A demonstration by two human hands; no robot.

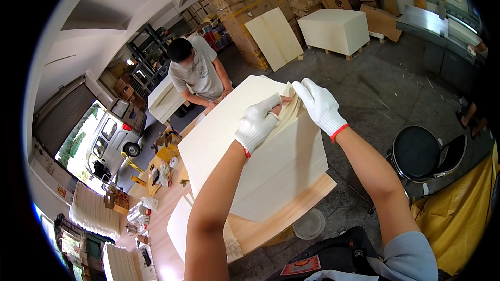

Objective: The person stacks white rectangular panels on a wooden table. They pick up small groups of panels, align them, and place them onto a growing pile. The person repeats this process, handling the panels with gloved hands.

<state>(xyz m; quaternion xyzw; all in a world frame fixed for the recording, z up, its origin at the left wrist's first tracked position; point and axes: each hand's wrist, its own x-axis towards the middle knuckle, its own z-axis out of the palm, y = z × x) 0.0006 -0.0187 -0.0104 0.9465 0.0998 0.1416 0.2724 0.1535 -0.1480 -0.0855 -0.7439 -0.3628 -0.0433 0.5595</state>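
A tall stack of large cream paper sheets point(219, 119) stands on the wooden table in front of me. Several sheets at its right corner are lifted and fanned apart point(292, 110). My left hand point(258, 124), in a white knit glove with bare fingertips showing, curls around the edges of these sheets. Across from it, my right hand point(316, 105), in a white glove with a red cuff, closes on the same sheets at the corner. Its thumb is mostly hidden. Another, lower pile of sheets point(179, 224) lies by my left forearm.
A person point(200, 70) leans at the table's far left side. Tape and small packages point(164, 171) lie on the wooden table point(156, 213). A black chair point(416, 151) stands to the right, a round tub point(309, 224) below the table edge. A paper block on a pallet point(334, 31) stands behind.
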